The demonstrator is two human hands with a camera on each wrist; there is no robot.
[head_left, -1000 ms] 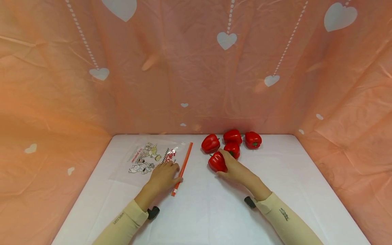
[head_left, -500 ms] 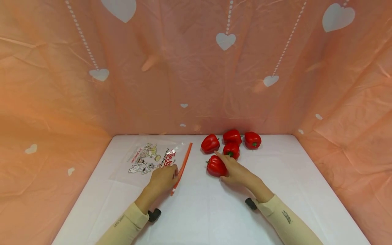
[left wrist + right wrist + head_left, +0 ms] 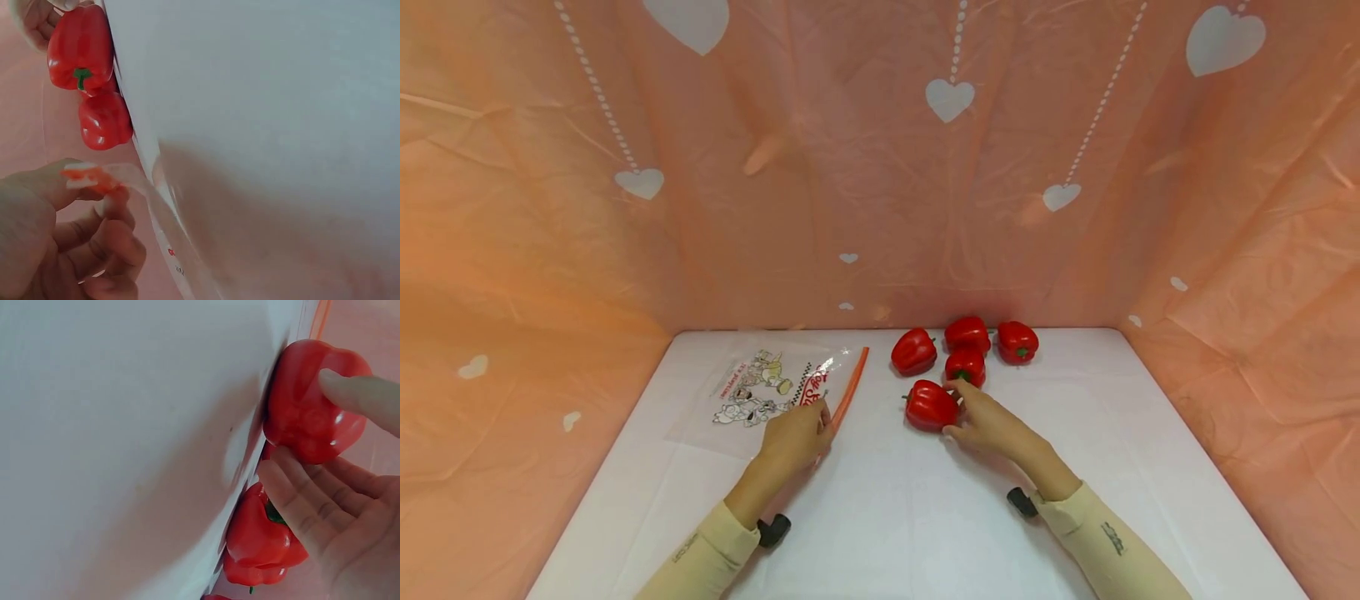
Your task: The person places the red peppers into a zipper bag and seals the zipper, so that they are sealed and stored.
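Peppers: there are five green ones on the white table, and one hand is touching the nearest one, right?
Not quite. The peppers are red, not green; only their stems are green. The head view shows five on the white table, and the right hand does touch the nearest pepper, as the right wrist view also shows.

- The left hand [image 3: 793,440] rests on the surface [image 3: 910,517] at the near end of the bag's zip strip [image 3: 848,392]
- The printed bag [image 3: 760,387] lies flat beyond and to the left of that hand
- The right hand [image 3: 988,425] touches the nearest pepper [image 3: 930,406], which sits just left of its fingers
- Four more peppers lie beyond that hand, close together: one pepper [image 3: 966,365] just past the fingertips, another [image 3: 913,351] to its left, a third [image 3: 967,332] behind it, the last [image 3: 1017,342] furthest right
- The zip strip lies between the two hands, left of the nearest pepper
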